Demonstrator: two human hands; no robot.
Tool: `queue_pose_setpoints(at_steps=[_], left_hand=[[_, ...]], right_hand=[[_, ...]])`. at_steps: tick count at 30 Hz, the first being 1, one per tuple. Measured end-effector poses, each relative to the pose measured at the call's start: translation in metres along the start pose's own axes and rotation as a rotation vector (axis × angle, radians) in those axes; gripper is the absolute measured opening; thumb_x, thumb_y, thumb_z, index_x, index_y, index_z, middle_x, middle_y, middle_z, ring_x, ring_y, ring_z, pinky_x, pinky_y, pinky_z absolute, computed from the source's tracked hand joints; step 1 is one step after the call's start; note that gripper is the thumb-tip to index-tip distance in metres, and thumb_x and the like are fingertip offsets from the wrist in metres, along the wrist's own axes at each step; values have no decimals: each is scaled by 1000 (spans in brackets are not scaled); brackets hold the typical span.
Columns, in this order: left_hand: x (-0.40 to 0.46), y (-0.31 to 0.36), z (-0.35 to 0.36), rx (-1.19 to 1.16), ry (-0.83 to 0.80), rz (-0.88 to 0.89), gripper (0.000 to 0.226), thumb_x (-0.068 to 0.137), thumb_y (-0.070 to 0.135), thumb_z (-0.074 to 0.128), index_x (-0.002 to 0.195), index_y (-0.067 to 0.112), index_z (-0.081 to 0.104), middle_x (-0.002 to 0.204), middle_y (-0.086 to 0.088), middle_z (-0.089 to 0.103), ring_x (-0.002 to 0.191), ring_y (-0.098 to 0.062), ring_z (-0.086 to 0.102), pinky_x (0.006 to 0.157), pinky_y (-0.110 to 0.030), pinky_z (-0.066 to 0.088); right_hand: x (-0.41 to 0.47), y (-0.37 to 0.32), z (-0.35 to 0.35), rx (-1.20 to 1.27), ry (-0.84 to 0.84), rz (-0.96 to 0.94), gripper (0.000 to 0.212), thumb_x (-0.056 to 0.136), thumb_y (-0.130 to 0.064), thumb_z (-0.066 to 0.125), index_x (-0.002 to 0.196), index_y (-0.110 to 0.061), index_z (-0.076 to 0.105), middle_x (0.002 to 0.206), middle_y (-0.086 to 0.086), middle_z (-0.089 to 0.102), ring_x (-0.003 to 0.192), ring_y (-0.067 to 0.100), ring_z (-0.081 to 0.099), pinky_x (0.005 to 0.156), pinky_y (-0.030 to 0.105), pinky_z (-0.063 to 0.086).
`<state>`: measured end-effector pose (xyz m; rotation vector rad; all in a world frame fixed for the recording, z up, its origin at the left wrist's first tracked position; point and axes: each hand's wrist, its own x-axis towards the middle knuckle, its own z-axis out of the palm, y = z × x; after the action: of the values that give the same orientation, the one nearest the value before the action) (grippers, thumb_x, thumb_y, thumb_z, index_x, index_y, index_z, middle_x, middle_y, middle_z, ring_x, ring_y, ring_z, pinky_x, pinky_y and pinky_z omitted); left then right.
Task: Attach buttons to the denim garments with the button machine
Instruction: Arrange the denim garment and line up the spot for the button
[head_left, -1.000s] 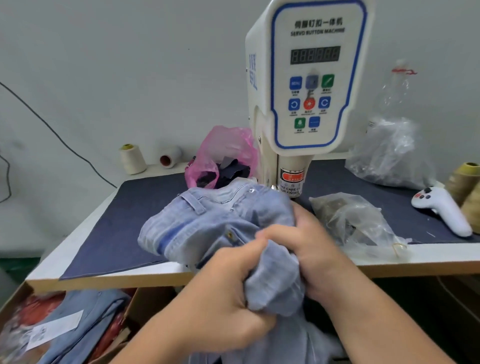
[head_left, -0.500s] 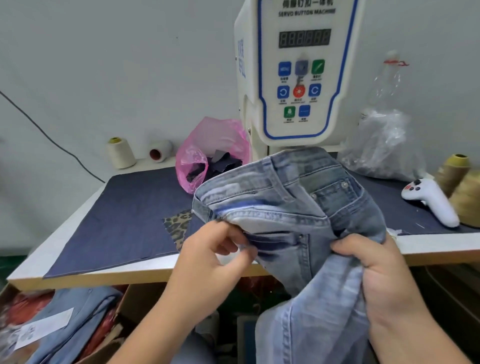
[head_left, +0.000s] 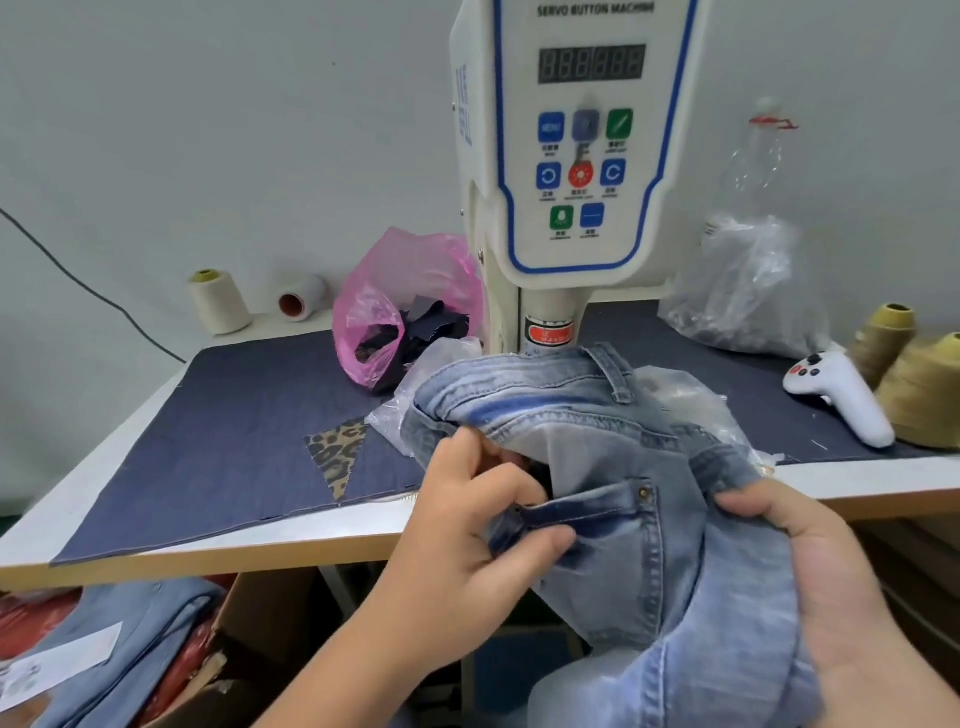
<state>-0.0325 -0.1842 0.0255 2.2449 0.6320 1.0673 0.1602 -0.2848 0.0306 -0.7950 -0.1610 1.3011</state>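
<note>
Light-blue denim jeans (head_left: 613, 457) hang over the table's front edge, the waistband lying just below the head of the white servo button machine (head_left: 571, 156). My left hand (head_left: 467, 530) pinches the dark front edge of the jeans between thumb and fingers. On the right, my right hand (head_left: 810, 566) grips the bunched fabric at the side of the jeans. A small metal rivet (head_left: 644, 491) shows at a pocket corner between the hands. The machine's punch tip is hidden behind the waistband.
A dark denim mat (head_left: 234, 431) covers the table (head_left: 291, 543), with a leopard-print scrap (head_left: 337, 452). A pink bag of scraps (head_left: 400, 312), thread cones (head_left: 218, 301), clear plastic bags (head_left: 753, 291), brown thread cones (head_left: 924, 395) and a white controller (head_left: 841, 395) stand around. Folded denim (head_left: 119, 644) lies in a box below left.
The jeans went from a bundle squeezed in both hands to spread open. The waistband now lies lower and nearer the machine base, and my left hand has taken the front edge.
</note>
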Motion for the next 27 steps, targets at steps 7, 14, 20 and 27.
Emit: queue_pose_setpoints(at_steps=[7,14,20,27], left_hand=[[8,28,-21,-153,-52,208,20,91,28,62,77,21,50,78,9,51,73,-19,50,68,-32,40],[8,31,-20,-98,-67,208,24,88,28,68,73,16,54,69,5,53,65,-19,51,59,-35,42],[8,33,-21,-3,-59,236,24,83,33,75,72,21,58,68,12,54,62,-6,49,59,-21,41],[9,39,-22,140,-94,212,33,74,27,81,63,24,50,60,11,49,57,1,41,55,-9,30]], right_hand=[[-2,12,-5,-119,-48,93,59,62,-8,60,120,1,67,124,31,62,115,52,59,104,68,37],[6,25,-6,-357,-32,-110,49,63,4,59,109,-7,72,112,27,69,103,45,67,93,57,51],[8,21,-13,-922,125,-151,95,49,-16,85,135,-25,46,123,1,64,109,20,65,92,40,48],[-19,23,3,-1346,31,-1074,38,74,-32,74,107,-40,57,127,-20,51,122,3,51,99,20,41]])
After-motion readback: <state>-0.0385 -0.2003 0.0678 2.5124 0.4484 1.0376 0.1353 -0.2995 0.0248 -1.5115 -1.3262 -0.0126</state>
